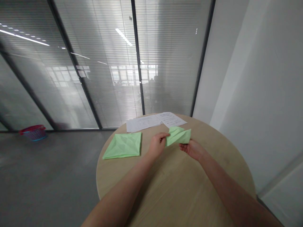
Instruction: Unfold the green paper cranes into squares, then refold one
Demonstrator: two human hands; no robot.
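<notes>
A small, creased piece of light green cloth [177, 135] is held up over the far half of the table, its right end raised and bent. My left hand [158, 144] pinches its left edge between thumb and fingers. Under the right end, my right hand [191, 149] has its palm turned up and fingers curled at the cloth's lower edge; its thumb is hidden behind the fabric. To the left of my left hand, a larger green folded cloth [125, 145] lies flat and wrinkled on the table, touched by neither hand.
The round wooden table [180, 189] carries white printed sheets [144, 123] along its far edge. Behind it stands a glass partition with blinds [165, 63], and a white wall [260, 94] is on the right. A red and blue basket [34, 133] sits on the floor at left.
</notes>
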